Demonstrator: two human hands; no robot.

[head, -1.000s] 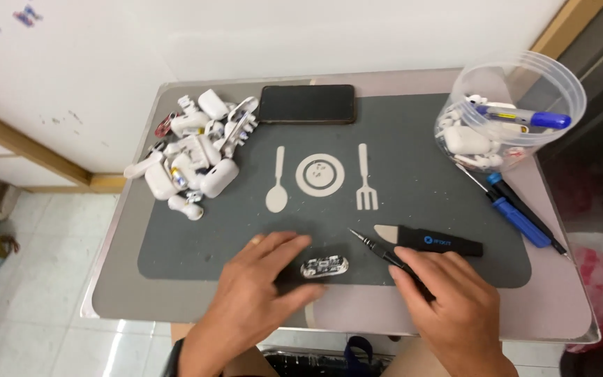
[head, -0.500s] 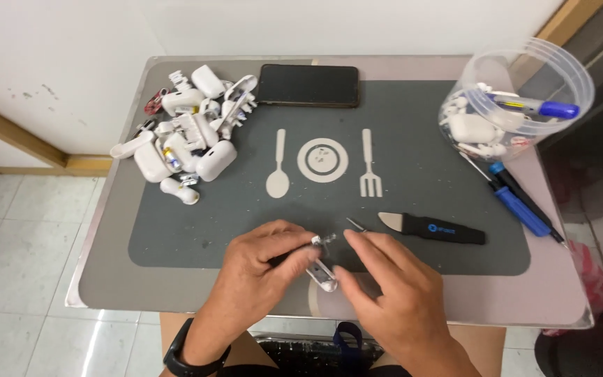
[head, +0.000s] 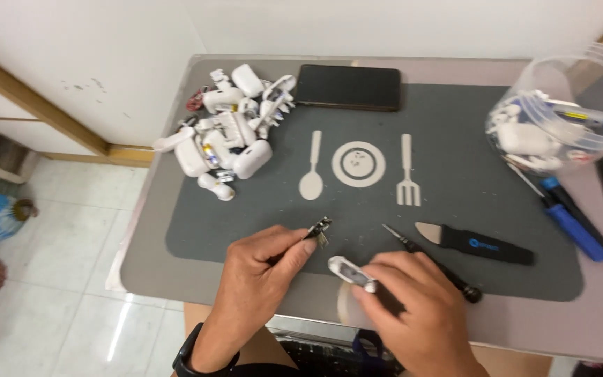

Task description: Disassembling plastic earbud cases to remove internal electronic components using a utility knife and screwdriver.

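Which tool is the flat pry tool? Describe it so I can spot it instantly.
On the dark grey mat, look right of the fork print, near the right hand. The pry tool lies flat: a black handle with a broad pale blade, unlike the thin black pick beside it.

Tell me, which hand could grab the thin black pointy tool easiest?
Probably the right hand: the pointy tool lies right beside its knuckles. The left hand sits farther away and already pinches a small dark part.

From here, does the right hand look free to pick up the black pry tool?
Probably not at once: the right hand already pinches a small white piece, though the black pry tool lies uncovered just beyond it.
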